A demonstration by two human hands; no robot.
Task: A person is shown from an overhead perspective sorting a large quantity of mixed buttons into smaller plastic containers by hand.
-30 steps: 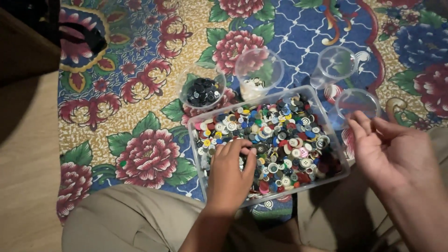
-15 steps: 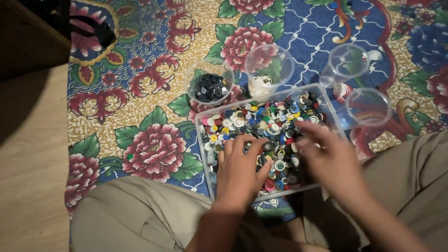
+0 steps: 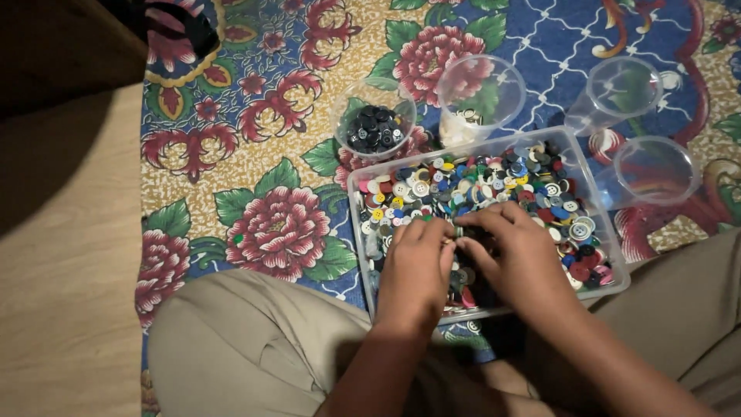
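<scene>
A clear rectangular plastic tray (image 3: 356, 185) heaped with mixed coloured buttons (image 3: 494, 181) is seen on a floral patterned cloth (image 3: 255, 154), just ahead of a person's crossed legs in tan trousers (image 3: 239, 347). Both hands are laid inside the tray, on its near half. The left hand (image 3: 415, 266) is curled palm down with its fingertips bent into the buttons; the right hand (image 3: 519, 251) is placed just beside it at 3 o'clock, its fingers angled towards the left hand. The fingertips of the two hands are brought together over a small dark button (image 3: 458, 231), which appears to be pinched between them, though which hand holds it cannot be told.

At 11 o'clock from the tray, touching its far rim, a clear round plastic cup (image 3: 345, 116) holding black buttons (image 3: 373, 128) is set. At 12 o'clock a second clear cup (image 3: 515, 81) with a few white buttons (image 3: 457, 127) is seen. Two more clear cups are found at 1 o'clock (image 3: 624, 91) and 3 o'clock (image 3: 656, 171). A bare wooden floor (image 3: 69, 270) is shown at 9 o'clock.
</scene>
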